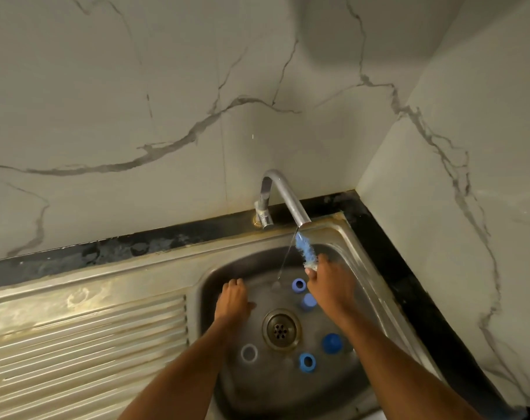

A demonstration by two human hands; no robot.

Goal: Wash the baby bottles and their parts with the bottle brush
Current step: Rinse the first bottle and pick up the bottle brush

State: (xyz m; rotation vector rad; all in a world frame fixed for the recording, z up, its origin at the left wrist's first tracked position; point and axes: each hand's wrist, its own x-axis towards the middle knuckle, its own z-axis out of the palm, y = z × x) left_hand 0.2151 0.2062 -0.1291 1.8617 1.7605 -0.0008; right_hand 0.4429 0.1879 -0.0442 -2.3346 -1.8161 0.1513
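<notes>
My right hand (pixel 328 283) grips the bottle brush (pixel 305 249) and holds its blue bristles up under the running tap (pixel 288 197). My left hand (pixel 234 300) hovers over the left side of the steel sink (pixel 369 286), fingers curled downward, with nothing seen in it. Bottle parts lie in the basin: a blue ring (pixel 298 284), a blue piece (pixel 308 301) beside my right wrist, a dark blue cap (pixel 332 343), another blue ring (pixel 307 362) and a clear ring (pixel 249 353). No bottle body is in view.
The drain (pixel 280 328) sits in the middle of the basin. A ribbed steel drainboard (pixel 84 338) stretches to the left. Marble walls (pixel 166 101) close off the back and right, with a black counter strip (pixel 403 268) along them.
</notes>
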